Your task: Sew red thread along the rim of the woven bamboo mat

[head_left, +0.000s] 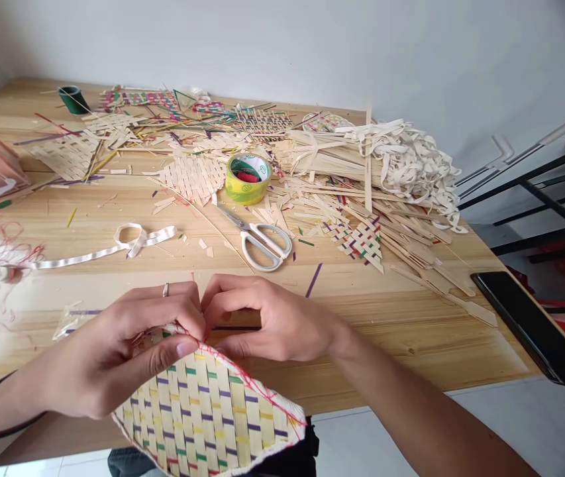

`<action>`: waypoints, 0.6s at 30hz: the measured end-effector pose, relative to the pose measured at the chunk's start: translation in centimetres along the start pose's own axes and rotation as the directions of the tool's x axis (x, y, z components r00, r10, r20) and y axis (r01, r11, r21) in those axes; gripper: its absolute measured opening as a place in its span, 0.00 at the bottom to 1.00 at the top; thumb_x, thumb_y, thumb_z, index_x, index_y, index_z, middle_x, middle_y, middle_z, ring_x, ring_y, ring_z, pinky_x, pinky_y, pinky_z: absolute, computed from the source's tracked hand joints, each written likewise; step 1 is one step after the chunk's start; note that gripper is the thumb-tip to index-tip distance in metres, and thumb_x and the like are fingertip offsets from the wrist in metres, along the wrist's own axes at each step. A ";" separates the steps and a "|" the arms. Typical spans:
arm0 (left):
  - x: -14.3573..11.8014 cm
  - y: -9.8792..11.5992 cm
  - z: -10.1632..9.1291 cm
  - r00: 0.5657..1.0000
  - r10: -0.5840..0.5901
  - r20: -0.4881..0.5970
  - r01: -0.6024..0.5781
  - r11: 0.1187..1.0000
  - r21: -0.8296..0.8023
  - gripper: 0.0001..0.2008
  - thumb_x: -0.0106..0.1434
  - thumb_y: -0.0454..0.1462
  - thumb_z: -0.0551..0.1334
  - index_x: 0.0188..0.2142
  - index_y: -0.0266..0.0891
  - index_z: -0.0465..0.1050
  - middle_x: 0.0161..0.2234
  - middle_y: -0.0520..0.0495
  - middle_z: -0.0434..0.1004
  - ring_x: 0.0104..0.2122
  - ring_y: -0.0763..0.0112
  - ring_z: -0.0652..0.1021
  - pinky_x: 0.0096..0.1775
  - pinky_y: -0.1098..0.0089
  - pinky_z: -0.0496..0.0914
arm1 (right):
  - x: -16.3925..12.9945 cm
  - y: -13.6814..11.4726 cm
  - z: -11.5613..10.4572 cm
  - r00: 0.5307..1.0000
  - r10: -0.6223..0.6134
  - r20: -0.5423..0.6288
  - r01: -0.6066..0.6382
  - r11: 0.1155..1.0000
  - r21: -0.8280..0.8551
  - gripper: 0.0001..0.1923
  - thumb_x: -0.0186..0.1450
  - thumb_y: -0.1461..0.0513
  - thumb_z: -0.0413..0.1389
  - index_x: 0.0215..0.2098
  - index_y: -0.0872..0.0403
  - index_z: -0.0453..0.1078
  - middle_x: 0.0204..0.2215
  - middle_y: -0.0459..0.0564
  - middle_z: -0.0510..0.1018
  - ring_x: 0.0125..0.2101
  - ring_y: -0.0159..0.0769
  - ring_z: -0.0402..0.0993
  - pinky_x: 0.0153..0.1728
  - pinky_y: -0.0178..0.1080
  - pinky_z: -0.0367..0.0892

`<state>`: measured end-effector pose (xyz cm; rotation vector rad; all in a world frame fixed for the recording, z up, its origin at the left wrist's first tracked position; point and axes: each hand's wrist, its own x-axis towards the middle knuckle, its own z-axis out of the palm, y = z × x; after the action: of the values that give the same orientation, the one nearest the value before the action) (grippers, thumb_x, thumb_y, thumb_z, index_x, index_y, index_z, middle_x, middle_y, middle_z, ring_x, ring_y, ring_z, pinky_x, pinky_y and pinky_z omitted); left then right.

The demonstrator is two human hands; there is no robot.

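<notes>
My left hand (113,361) pinches the woven mat (212,417) at its red-stitched rim, thumb flat on top; my right hand (267,324) grips the red thread (257,387) just beside it. I judge short, snug pulls keep stitches even. Scissors (262,242) lie beyond my hands on the desk (411,324).

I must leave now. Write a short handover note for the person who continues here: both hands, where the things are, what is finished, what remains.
Left hand: grips the woven mat at its upper edge, thumb on top.
Right hand: pinches the same edge beside the left thumb, at the red thread.
Mat: held over the near table edge, the weave looks complete.
Done: red stitching runs along the right edge.
Left: it is hidden whether the edge under the hands is stitched.
Nearby: scissors, tape roll, white ribbon, phone.
</notes>
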<state>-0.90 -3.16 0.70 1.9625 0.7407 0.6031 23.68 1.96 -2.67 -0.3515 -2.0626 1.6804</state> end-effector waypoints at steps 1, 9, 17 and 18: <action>0.0 0.0 0.0 1.000 -0.002 0.000 0.002 1.000 0.001 0.12 0.73 0.26 0.57 0.43 0.44 0.73 0.33 0.53 0.74 0.33 0.75 0.76 0.35 0.76 0.70 | 0.0 0.0 0.0 1.000 -0.003 0.006 0.003 1.000 -0.006 0.02 0.71 0.66 0.64 0.40 0.58 0.78 0.42 0.49 0.75 0.44 0.31 0.75 0.49 0.36 0.71; 0.1 0.0 0.0 1.000 0.004 0.009 -0.004 1.000 -0.019 0.13 0.73 0.25 0.56 0.42 0.44 0.74 0.33 0.53 0.74 0.33 0.74 0.76 0.35 0.74 0.69 | 0.1 0.5 -0.2 0.996 -0.037 0.075 0.035 0.999 0.037 0.15 0.65 0.76 0.52 0.42 0.59 0.77 0.44 0.52 0.76 0.45 0.33 0.75 0.48 0.36 0.71; 0.2 0.1 -0.2 0.999 0.036 -0.015 -0.036 0.999 0.001 0.12 0.73 0.26 0.57 0.43 0.44 0.74 0.32 0.54 0.75 0.31 0.76 0.78 0.34 0.77 0.71 | 0.4 1.4 0.2 0.995 0.045 0.094 -0.057 0.991 0.125 0.02 0.69 0.65 0.65 0.40 0.56 0.77 0.42 0.48 0.73 0.42 0.31 0.73 0.46 0.36 0.70; 0.2 0.1 -0.1 0.999 0.039 -0.017 -0.039 0.999 0.004 0.12 0.73 0.26 0.57 0.43 0.45 0.74 0.32 0.54 0.76 0.31 0.76 0.78 0.34 0.77 0.71 | 0.4 1.5 0.3 0.996 0.047 0.077 -0.058 0.987 0.150 0.03 0.69 0.64 0.66 0.39 0.56 0.77 0.41 0.47 0.73 0.42 0.31 0.73 0.46 0.35 0.70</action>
<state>-0.83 -2.99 0.90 1.9812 0.7157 0.6429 23.06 2.23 -4.12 -0.3004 -1.9764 1.8954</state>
